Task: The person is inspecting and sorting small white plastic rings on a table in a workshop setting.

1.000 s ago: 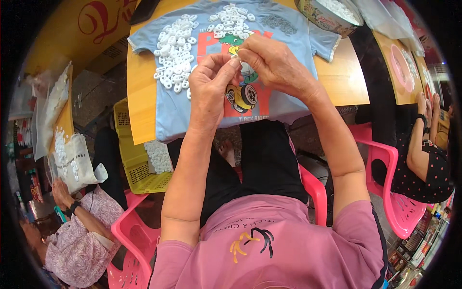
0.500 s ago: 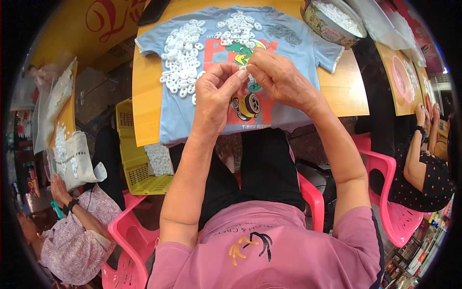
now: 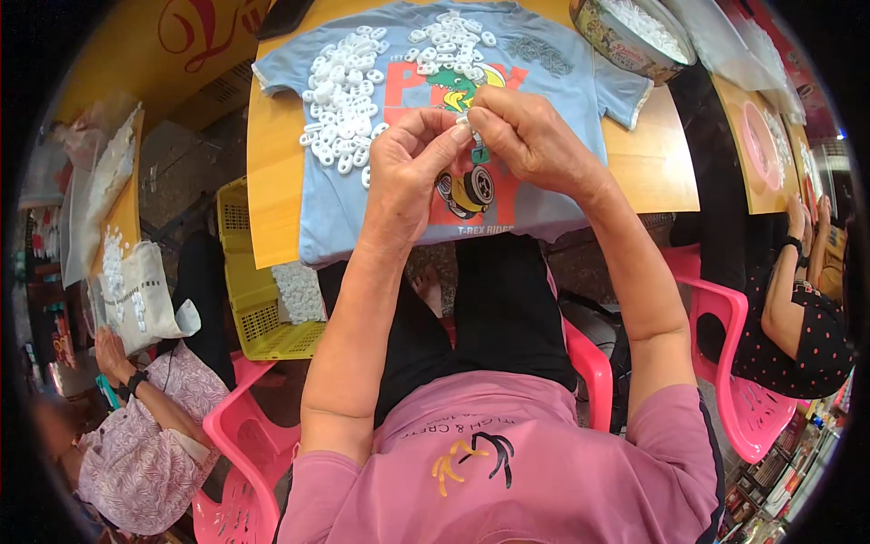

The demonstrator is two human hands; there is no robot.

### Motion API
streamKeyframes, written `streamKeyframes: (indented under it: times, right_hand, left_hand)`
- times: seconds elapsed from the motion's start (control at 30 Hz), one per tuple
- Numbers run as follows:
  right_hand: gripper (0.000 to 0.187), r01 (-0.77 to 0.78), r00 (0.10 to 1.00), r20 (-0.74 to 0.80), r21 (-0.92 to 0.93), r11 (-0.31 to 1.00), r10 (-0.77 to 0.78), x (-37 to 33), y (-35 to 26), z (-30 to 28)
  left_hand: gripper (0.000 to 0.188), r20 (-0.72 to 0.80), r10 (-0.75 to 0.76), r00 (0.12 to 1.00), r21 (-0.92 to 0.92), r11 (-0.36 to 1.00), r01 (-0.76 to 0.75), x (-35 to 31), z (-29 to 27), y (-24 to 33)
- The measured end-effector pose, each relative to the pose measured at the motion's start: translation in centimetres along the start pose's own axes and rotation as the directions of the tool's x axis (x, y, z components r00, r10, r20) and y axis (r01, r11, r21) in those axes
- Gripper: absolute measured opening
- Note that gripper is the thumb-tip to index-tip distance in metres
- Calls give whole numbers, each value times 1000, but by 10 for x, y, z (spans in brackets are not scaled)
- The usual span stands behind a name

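Observation:
My left hand [image 3: 405, 172] is closed, thumb and fingertips pinching a small white plastic piece [image 3: 463, 120]. Against it, my right hand [image 3: 533, 145] is closed too, its thumb and forefinger pressed together; whatever lies between them is hidden. Both hands are held over a blue printed T-shirt [image 3: 328, 213] spread across the table. On its left side lies a large heap of white oval two-holed pieces [image 3: 343, 95]. Beyond my fingers sits a smaller heap of similar white pieces [image 3: 449, 43]. To its right is a patch of tiny dark grey parts [image 3: 541, 56].
A round tin [image 3: 634, 36] full of white pieces stands at the table's [image 3: 648, 172] far right. A yellow crate [image 3: 237, 281] is below the left edge. Co-workers sit on either side, one with a patterned sleeve [image 3: 168, 426], the other's forearm [image 3: 784, 290] at another table.
My right fingertips have shifted slightly at the pinched white piece. Both hands stay together over the shirt, and the view has moved a little.

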State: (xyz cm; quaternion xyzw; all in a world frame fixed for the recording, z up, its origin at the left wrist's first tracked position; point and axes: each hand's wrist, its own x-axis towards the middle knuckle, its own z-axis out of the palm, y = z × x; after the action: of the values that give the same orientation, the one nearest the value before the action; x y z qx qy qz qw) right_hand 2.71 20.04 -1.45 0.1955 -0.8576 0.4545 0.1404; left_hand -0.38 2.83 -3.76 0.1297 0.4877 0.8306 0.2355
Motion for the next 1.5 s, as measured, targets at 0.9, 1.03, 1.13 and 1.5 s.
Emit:
streamKeyframes:
  times: [0.9, 1.03, 1.13, 1.5]
  right_hand:
    - [10, 122, 980, -122, -253, 960, -157, -1, -4, -1]
    - [10, 15, 992, -117, -170, 985, -35, -2, -2, 1]
    - [12, -99, 989, -114, -76, 992, 90, -3, -4, 1]
    - [20, -342, 921, -8, 458, 820, 389, -14, -7, 5]
  left_hand:
    - [11, -48, 15, 999, 23, 1000, -14, 2, 1, -1]
    - [11, -61, 54, 997, 67, 997, -50, 2, 2, -1]
    - [11, -57, 58, 997, 59, 997, -54, 2, 1, -1]
    - [11, -76, 41, 996, 30, 999, -39, 2, 3, 0]
